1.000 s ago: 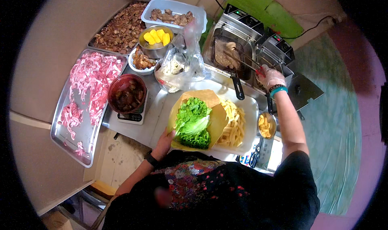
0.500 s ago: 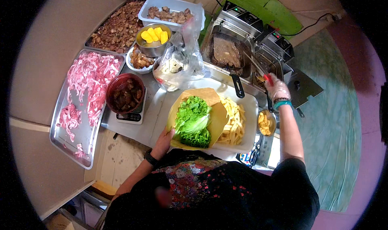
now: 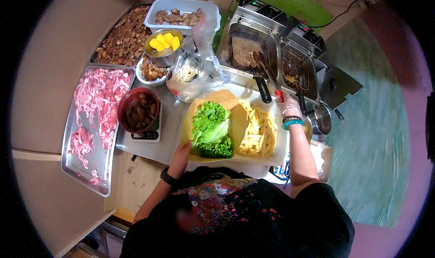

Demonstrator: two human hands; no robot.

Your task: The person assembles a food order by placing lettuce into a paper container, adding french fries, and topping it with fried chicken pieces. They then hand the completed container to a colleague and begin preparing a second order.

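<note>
My left hand (image 3: 180,153) grips the near edge of an open brown paper box (image 3: 235,117) lined with green lettuce (image 3: 209,127). My right hand (image 3: 288,106), in a clear glove, is closed on red-handled metal tongs (image 3: 267,72) whose tips reach back over the left basin of a steel double fryer (image 3: 248,47). A white tray of pale fries (image 3: 260,131) lies just right of the box, beneath the right hand.
A long steel tray of raw pink meat (image 3: 93,117) lies at left. A red bowl on a scale (image 3: 138,110), a bowl of yellow pieces (image 3: 164,44), a tub of cooked meat (image 3: 179,15), a clear bag (image 3: 192,70) and the fryer's right basin (image 3: 297,70) stand behind.
My right hand has drawn back from the fryer toward the fries tray with the tongs. The left hand stays on the box.
</note>
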